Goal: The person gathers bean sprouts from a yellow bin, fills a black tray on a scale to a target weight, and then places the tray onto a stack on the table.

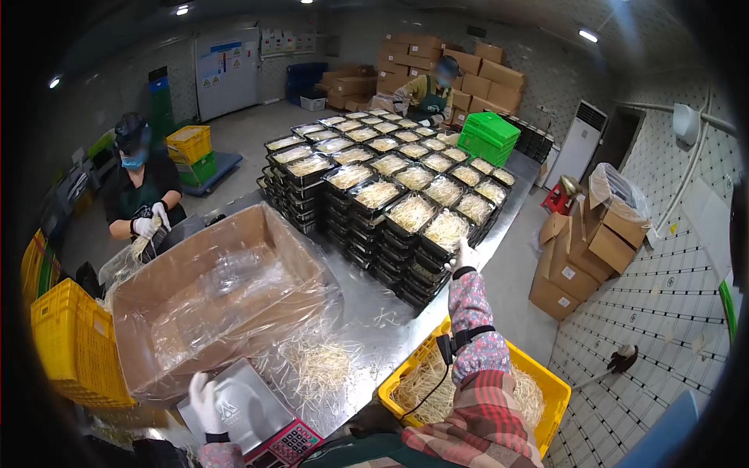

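My right hand (465,256), in a white glove, is stretched out to the near corner of the stacked trays. Its fingers are at the edge of a black plastic tray of bean sprouts (447,231) on top of a stack and appear to grip it. My left hand (204,403), also gloved, is beside the steel plate of a digital scale (242,409), fingers apart and holding nothing. A loose heap of bean sprouts (316,373) lies on the steel table (374,331) right of the scale. More sprouts fill a yellow crate (558,398) under my right arm.
A large plastic-lined cardboard box (144,312) stands left of the trays. A green crate (489,136) sits at the table's far right. One co-worker (144,183) handles sprouts at left; another (431,97) stands behind the stacks. Yellow crates (78,343) and cartons (577,265) flank the table.
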The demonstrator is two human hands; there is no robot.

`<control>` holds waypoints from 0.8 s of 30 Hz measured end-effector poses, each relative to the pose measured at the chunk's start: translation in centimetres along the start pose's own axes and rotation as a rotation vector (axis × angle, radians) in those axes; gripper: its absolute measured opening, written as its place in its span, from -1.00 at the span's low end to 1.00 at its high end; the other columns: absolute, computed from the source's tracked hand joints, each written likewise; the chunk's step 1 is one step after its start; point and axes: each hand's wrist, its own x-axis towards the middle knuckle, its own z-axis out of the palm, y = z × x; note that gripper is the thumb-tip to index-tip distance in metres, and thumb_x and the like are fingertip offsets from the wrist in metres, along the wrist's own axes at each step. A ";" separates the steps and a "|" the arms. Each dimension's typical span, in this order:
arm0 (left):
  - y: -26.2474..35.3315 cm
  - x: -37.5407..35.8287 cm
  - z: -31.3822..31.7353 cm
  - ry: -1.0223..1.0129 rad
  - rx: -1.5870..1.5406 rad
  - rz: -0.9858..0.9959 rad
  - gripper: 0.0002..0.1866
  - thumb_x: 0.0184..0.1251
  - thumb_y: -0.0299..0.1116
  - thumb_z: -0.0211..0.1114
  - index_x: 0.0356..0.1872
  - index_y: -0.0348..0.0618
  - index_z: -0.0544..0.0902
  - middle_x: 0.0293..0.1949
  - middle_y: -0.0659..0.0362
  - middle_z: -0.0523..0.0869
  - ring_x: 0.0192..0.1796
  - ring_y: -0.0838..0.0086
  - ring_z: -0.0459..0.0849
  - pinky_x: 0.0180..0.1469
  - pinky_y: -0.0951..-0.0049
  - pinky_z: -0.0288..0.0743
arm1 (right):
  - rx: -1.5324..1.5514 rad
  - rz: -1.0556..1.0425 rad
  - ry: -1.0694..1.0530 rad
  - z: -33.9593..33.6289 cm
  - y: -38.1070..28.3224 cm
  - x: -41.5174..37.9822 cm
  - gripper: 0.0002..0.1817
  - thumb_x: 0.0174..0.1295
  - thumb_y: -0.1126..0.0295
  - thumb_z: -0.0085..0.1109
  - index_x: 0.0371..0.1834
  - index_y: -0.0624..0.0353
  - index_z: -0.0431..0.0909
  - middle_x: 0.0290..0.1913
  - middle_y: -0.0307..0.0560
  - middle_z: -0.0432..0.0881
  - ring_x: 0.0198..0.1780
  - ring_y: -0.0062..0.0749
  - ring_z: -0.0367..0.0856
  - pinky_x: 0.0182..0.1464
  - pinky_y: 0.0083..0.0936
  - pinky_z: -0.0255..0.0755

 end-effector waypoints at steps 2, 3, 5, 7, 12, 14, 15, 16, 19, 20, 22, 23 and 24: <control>-2.3 0.5 -6.8 0.356 0.194 0.096 -0.48 0.27 -0.53 0.22 0.27 -0.34 0.38 0.28 -0.04 0.43 0.30 0.25 0.41 0.35 0.30 0.26 | 0.145 -0.072 -0.030 -1.2 0.9 -1.5 -0.60 0.27 -0.06 0.17 -0.22 0.07 0.44 -0.64 -0.23 0.35 -0.79 -0.48 0.29 -0.75 -0.38 0.39; -2.0 -0.1 -10.7 0.505 0.515 0.208 -0.48 0.25 -0.52 0.25 0.26 -0.37 0.39 0.31 -0.09 0.37 0.33 0.19 0.38 0.37 0.26 0.23 | 0.164 -0.066 -0.059 -2.4 2.2 -1.9 -0.60 0.29 -0.07 0.14 -0.21 0.05 0.44 -0.63 -0.22 0.37 -0.79 -0.49 0.30 -0.74 -0.38 0.40; 0.4 -2.6 -17.2 0.739 1.205 0.244 -0.32 0.20 -0.29 0.35 0.31 -0.34 0.33 0.29 -0.16 0.39 0.33 0.00 0.32 0.43 0.17 0.11 | 0.154 -0.039 -0.105 -4.5 5.7 -3.9 -0.61 0.31 -0.08 0.10 -0.18 0.03 0.46 -0.60 -0.22 0.40 -0.77 -0.50 0.33 -0.73 -0.38 0.41; -5.4 -3.7 -27.0 0.910 1.502 0.225 -0.36 0.32 -0.15 0.25 0.31 -0.34 0.34 0.31 -0.20 0.38 0.35 -0.03 0.32 0.40 0.15 0.17 | 0.083 -0.005 -0.147 -6.4 9.2 -6.5 -0.60 0.31 -0.07 0.08 -0.12 0.03 0.51 -0.57 -0.24 0.42 -0.74 -0.50 0.35 -0.68 -0.36 0.44; -9.9 -7.1 -33.7 0.105 1.257 -0.412 -0.46 0.47 -0.10 0.02 0.16 -0.45 0.50 0.10 -0.25 0.58 0.18 -0.04 0.53 0.27 0.23 0.35 | -0.050 0.122 -0.186 -7.7 13.7 -13.7 -0.66 0.35 0.04 0.02 -0.11 0.06 0.57 -0.50 -0.24 0.43 -0.68 -0.52 0.38 -0.61 -0.36 0.48; -10.0 -8.3 -32.1 0.240 1.209 -0.235 -0.50 0.47 -0.14 -0.01 0.08 -0.47 0.54 0.05 -0.27 0.60 0.14 -0.05 0.55 0.21 0.18 0.38 | -0.040 0.176 -0.231 -7.1 14.8 -16.1 -0.66 0.35 0.06 0.02 -0.09 0.06 0.58 -0.49 -0.25 0.43 -0.68 -0.52 0.38 -0.60 -0.38 0.48; -12.0 -8.5 -33.2 0.349 1.196 -0.131 -0.52 0.45 -0.12 0.01 0.01 -0.44 0.57 -0.02 -0.24 0.63 0.06 -0.04 0.59 0.12 0.17 0.43 | -0.052 0.175 -0.264 -7.0 15.6 -16.5 -0.66 0.37 0.07 0.01 -0.08 0.06 0.59 -0.51 -0.26 0.45 -0.68 -0.53 0.39 -0.59 -0.40 0.49; -8.8 -8.8 -31.6 0.318 1.075 -0.220 -0.56 0.42 -0.13 0.06 -0.07 -0.42 0.59 -0.13 -0.20 0.67 -0.03 -0.02 0.62 0.04 0.19 0.44 | -0.058 0.188 -0.265 -6.8 16.0 -17.4 -0.66 0.37 0.07 0.01 -0.08 0.06 0.59 -0.51 -0.26 0.45 -0.68 -0.53 0.39 -0.59 -0.40 0.49; -2.8 -8.5 -29.7 0.354 1.032 -0.270 -0.60 0.36 -0.15 0.15 -0.14 -0.38 0.61 -0.23 -0.17 0.68 -0.12 0.02 0.64 -0.01 0.20 0.44 | -0.183 0.175 -0.327 -5.9 15.9 -20.5 -0.68 0.42 0.13 -0.05 -0.06 0.09 0.60 -0.54 -0.28 0.49 -0.67 -0.55 0.45 -0.59 -0.46 0.49; -0.8 -8.1 -29.3 0.357 1.133 -0.405 -0.59 0.34 -0.15 0.19 -0.12 -0.41 0.61 -0.23 -0.17 0.69 -0.13 0.05 0.65 0.01 0.23 0.44 | -0.184 0.188 -0.320 -6.3 16.2 -21.0 -0.68 0.42 0.13 -0.05 -0.06 0.09 0.60 -0.54 -0.28 0.49 -0.67 -0.55 0.45 -0.59 -0.46 0.49; 1.5 -6.7 -28.9 0.349 1.252 -0.533 -0.57 0.32 -0.15 0.23 -0.10 -0.44 0.61 -0.23 -0.18 0.69 -0.14 0.07 0.66 0.02 0.25 0.45 | -0.200 0.087 -0.335 -7.7 16.9 -21.7 -0.67 0.43 0.14 -0.05 -0.06 0.11 0.60 -0.54 -0.27 0.50 -0.67 -0.56 0.46 -0.61 -0.53 0.48; 2.0 -6.1 -28.8 0.480 1.163 -0.369 -0.54 0.30 -0.20 0.28 -0.01 -0.47 0.57 -0.15 -0.18 0.69 -0.05 0.05 0.63 0.10 0.24 0.43 | -0.192 0.064 -0.330 -8.5 16.8 -22.2 -0.67 0.43 0.14 -0.06 -0.05 0.12 0.59 -0.54 -0.27 0.51 -0.66 -0.58 0.48 -0.63 -0.58 0.47; 2.5 -5.5 -28.3 0.602 1.065 -0.205 -0.50 0.28 -0.25 0.33 0.08 -0.50 0.52 -0.08 -0.18 0.68 0.03 0.03 0.61 0.17 0.24 0.41 | -0.193 0.049 -0.331 -9.7 17.0 -22.3 -0.67 0.43 0.14 -0.06 -0.03 0.13 0.58 -0.54 -0.27 0.51 -0.66 -0.59 0.46 -0.63 -0.59 0.47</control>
